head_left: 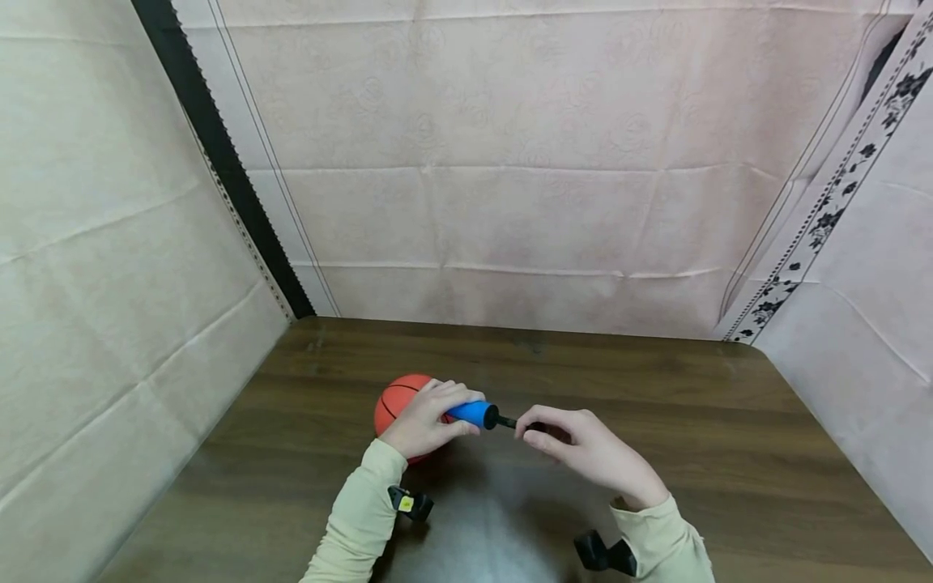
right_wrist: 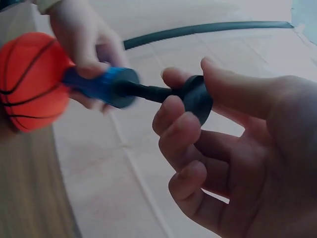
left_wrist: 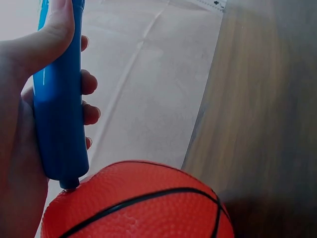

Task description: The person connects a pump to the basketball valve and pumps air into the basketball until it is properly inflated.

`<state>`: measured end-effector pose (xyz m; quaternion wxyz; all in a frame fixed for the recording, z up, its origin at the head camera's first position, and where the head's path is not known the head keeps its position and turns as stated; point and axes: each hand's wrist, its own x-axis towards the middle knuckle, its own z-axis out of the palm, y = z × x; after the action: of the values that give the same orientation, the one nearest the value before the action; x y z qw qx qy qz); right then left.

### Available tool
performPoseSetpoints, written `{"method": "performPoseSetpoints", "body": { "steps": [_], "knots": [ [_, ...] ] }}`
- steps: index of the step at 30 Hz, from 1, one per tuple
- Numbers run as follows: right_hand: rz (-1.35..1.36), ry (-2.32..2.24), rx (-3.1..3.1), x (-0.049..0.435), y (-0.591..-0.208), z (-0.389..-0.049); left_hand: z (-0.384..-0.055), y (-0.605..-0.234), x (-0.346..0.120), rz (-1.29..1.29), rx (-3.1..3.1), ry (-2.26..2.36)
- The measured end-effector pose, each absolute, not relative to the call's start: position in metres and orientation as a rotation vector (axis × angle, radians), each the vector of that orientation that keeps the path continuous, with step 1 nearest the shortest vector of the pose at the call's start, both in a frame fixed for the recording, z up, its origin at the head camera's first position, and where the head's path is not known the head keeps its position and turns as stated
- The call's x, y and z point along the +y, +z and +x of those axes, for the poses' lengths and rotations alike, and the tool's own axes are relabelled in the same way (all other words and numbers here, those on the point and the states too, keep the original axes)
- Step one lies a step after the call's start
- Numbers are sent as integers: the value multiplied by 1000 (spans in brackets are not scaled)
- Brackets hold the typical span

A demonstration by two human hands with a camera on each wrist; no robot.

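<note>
A small orange basketball (head_left: 399,400) with black lines sits on the table, partly hidden behind my left hand (head_left: 432,417). That hand wraps its fingers round the blue barrel of a hand pump (left_wrist: 62,114). In the left wrist view the barrel's narrow end meets the ball's surface. My right hand (head_left: 583,450) pinches the pump's black handle (right_wrist: 198,101) between thumb and fingers. A length of black rod (right_wrist: 151,92) shows between the barrel and the handle, so the pump is drawn partly out.
Brown wood-grain table (head_left: 729,453) lies under both arms. Pale creased cloth (head_left: 525,202) hangs behind it and on both sides, a dark strip (head_left: 226,162) running down the left corner. Black wrist cameras (head_left: 411,504) are strapped to the sleeves.
</note>
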<state>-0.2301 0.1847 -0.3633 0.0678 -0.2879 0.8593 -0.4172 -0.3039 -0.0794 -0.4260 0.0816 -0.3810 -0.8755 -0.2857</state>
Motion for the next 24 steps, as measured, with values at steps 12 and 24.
{"method": "performPoseSetpoints", "body": {
  "steps": [12, 24],
  "knots": [
    [-972, -1265, 2653, 209, -344, -215, -304, -423, -81, -1120, -2612, -892],
    [-1074, -1306, 2617, 217, -337, -207, -302, -420, -83, -1113, -2640, -930]
  ]
}}
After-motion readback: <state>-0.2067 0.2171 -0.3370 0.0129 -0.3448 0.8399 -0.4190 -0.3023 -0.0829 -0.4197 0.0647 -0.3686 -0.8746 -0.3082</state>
